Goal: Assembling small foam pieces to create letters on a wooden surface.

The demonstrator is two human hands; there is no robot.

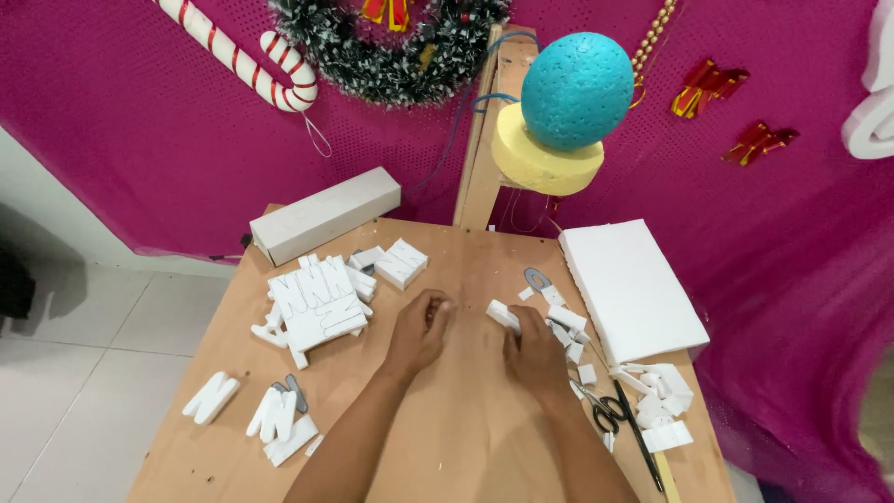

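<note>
- Presently, both hands meet near the middle of the bare plywood worktable (466, 270), likely so the piece stays steady between them.
- The right hand (536, 352) grasps a small white foam offcut (503, 315), which juts toward 10 o'clock from its fingers.
- The left hand (421, 328) is curled with fingertips pinched together just beside that offcut; whether it grips anything cannot be told.
- At 9 o'clock of the hands lies a white foam slab with letter outlines drawn on it (317, 305), flat for marking.
- At 3 o'clock sits a thick white foam sheet (631, 287); at 4 o'clock, black-handled scissors (610, 410) lie among scraps, within easy reach.
- At 12 o'clock, a turquoise foam ball (577, 90) rests on a yellow foam disc (540, 163).
</note>
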